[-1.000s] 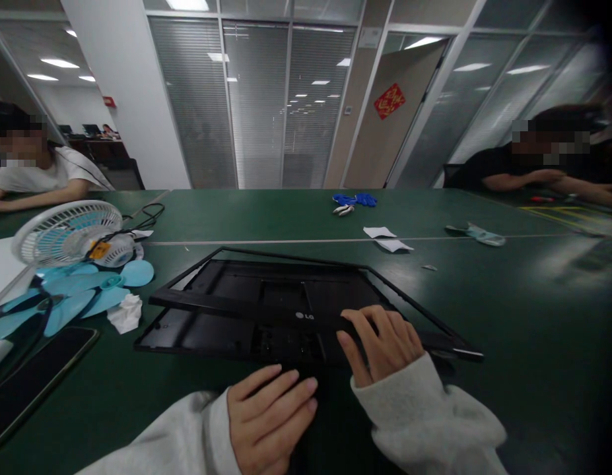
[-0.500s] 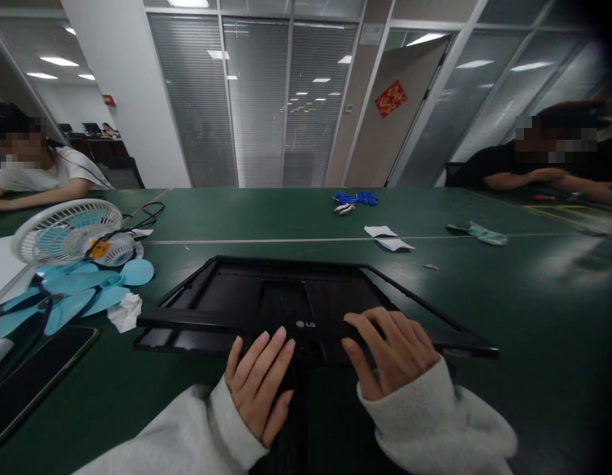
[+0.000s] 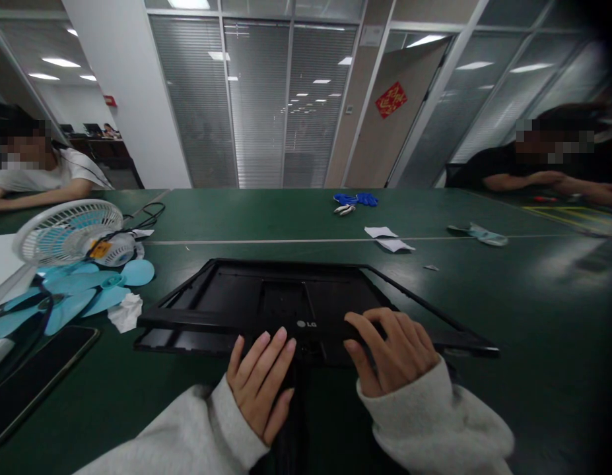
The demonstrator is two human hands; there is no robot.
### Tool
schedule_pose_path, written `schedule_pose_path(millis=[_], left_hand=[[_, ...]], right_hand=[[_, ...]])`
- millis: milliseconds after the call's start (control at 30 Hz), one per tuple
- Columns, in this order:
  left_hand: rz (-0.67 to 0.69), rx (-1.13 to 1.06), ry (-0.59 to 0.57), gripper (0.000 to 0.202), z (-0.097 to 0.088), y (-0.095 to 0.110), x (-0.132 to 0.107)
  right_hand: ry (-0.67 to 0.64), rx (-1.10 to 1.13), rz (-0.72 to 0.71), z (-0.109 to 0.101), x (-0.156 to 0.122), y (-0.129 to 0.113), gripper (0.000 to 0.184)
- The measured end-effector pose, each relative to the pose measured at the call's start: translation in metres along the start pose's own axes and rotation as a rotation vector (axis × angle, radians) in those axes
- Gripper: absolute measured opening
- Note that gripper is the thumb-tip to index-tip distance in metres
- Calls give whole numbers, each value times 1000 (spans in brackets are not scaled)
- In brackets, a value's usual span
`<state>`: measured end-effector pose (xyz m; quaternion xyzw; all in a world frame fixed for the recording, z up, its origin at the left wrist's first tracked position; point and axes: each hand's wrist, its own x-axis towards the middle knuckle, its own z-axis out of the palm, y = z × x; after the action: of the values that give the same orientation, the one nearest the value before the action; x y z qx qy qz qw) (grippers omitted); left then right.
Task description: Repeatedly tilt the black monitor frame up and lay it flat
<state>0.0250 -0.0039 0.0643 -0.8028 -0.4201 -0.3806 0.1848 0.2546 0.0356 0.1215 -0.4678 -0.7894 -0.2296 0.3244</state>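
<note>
A black monitor bezel (image 3: 191, 319) with an LG logo lies over a black monitor back shell (image 3: 236, 290) on the table in front of me. At the left the two parts stand slightly apart along the near edge. My left hand (image 3: 260, 386) rests flat with fingers extended, its tips on the near edge left of the logo. Right of the logo, my right hand (image 3: 392, 349) pinches the bezel's near edge, index finger above and thumb below. Its other fingers curl over the frame and hide part of it. A dark stand or post (image 3: 288, 422) extends toward me below the logo.
To the left lie a fan (image 3: 70, 231), blue fan blades (image 3: 110, 280), crumpled paper (image 3: 126, 313) and a dark phone-like slab (image 3: 38, 376). Farther back are blue gloves (image 3: 358, 198), folded paper (image 3: 389, 239) and a pale strip-like item (image 3: 486, 234). Two people sit at the table's far sides.
</note>
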Motion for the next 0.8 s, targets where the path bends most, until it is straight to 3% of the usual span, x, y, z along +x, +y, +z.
schedule_pose_path(millis=[500, 800], left_hand=[[5, 0, -31, 55, 0, -1, 0], [-39, -40, 28, 51, 3, 1, -1]], right_hand=[[-45, -4, -13, 1, 1, 2, 27], [50, 50, -88, 11, 1, 14, 29]])
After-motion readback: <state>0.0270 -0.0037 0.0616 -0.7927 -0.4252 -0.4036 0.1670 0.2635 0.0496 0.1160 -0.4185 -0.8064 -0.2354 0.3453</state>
